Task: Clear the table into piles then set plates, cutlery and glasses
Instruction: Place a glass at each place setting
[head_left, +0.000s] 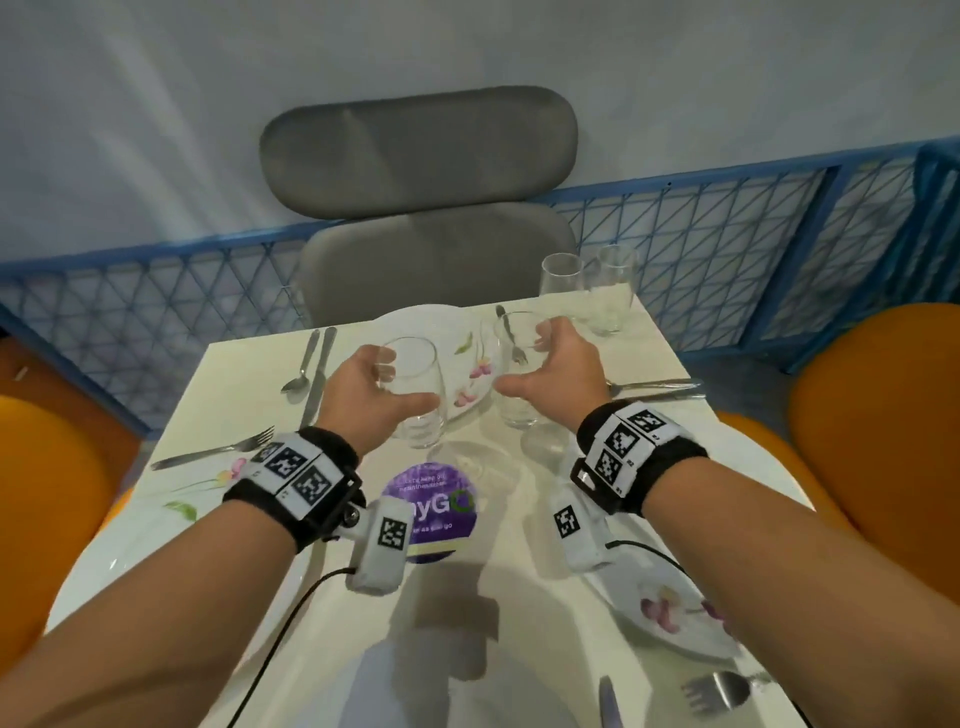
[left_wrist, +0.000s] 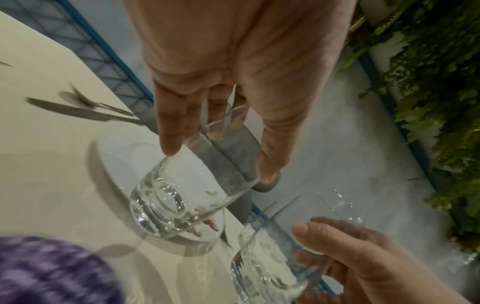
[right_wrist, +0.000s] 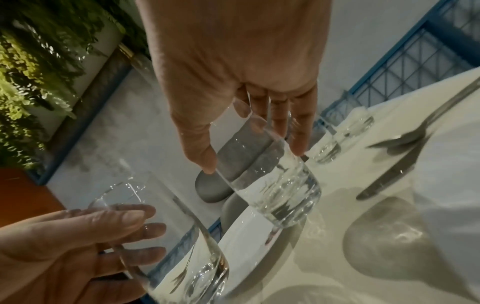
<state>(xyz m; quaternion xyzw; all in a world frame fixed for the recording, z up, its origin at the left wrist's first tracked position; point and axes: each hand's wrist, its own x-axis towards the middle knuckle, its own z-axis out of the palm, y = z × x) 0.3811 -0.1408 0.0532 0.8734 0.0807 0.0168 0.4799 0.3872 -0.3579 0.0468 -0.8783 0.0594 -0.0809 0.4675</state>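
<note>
Left hand (head_left: 371, 395): fingers curled round clear tumbler glass (head_left: 418, 395), above white floral plate (head_left: 462, 364).
Right hand (head_left: 558, 371): fingers wrapped round second clear glass (head_left: 517, 374), seemingly lifted beside that plate.

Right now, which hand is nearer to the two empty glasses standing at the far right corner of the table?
Right. The right hand holds a glass just short of the two far glasses; the left hand holds another glass across the floral plate, farther off.

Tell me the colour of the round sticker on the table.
Purple, with white lettering; the round sticker shows best in the head view.
</note>
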